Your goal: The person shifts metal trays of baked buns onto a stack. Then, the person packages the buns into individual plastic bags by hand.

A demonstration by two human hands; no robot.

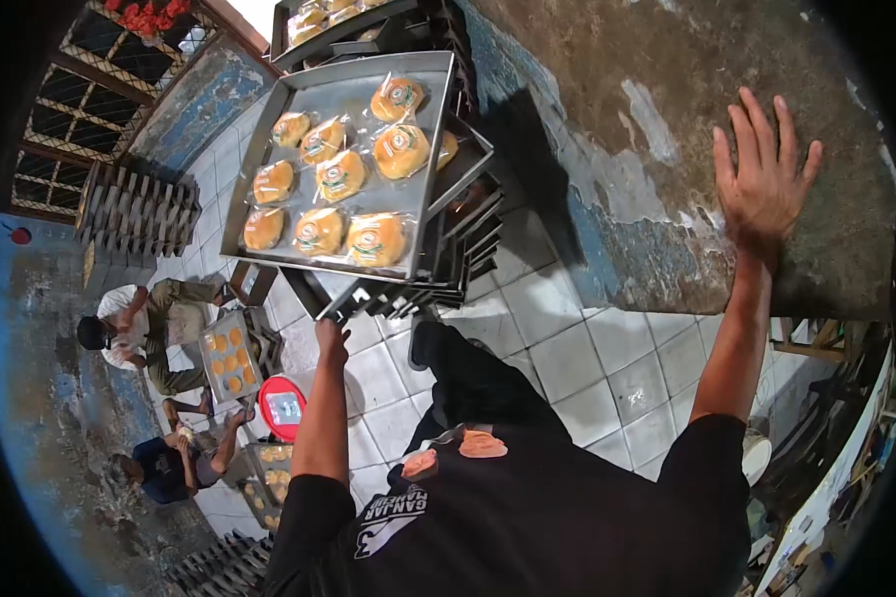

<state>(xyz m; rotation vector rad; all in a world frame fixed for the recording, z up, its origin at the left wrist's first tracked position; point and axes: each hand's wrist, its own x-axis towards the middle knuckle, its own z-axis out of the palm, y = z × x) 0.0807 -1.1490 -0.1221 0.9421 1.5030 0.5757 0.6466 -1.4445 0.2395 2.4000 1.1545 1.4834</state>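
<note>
- My left hand (332, 338) was at the near edge of the tray stack (473, 239); metal hid its fingertips, so I couldn't tell whether they gripped. If they did not, a nudge might have shifted the stack unchecked.
- The top tray (319, 95) sat over the others, its bagged buns (402, 150) in loose rows. The trays beneath lay skewed; I judged a bump could make one slip, sliding buns to the rim.
- My right hand (767, 189) was open, fingers spread, palm on the peeling wall (667, 229). Flaking plaster might have cost me that brace.
- Lower down, a red-rimmed tub (284, 434) stood near a floor tray (216, 370) of buns; a toppling load might have struck them.
- Beyond, two seated people (124, 323) were low down, exposed to any spill.
</note>
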